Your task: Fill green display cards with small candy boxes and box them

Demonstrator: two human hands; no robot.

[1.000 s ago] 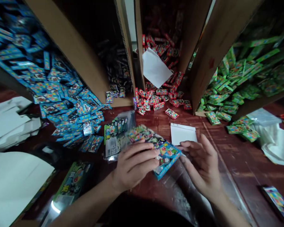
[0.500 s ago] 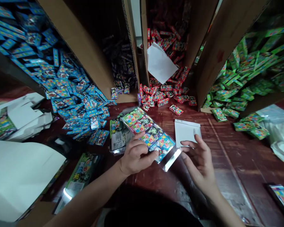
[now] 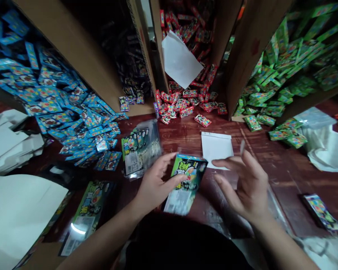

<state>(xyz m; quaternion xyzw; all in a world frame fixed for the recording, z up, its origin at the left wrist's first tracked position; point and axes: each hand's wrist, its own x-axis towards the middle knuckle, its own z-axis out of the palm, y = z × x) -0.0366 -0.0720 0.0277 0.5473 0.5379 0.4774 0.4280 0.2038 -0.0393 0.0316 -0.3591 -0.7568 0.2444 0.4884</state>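
Pinching printed green-and-black rectangular pack [image 3: 189, 186] under left thumb, in left hand [image 3: 152, 185]; holding right hand [image 3: 247, 183] unclenched, with fingertips parted just beside pack. Support underside with left fingers — press lightly, avoid bending.

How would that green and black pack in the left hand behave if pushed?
The pack is probably fairly stiff: held by the left hand alone, it shows no obvious sag. Its flat, boxy shape suggests sliding rather than rolling. The pale sheen low down hints at slippery wrapping, though blur leaves that uncertain.
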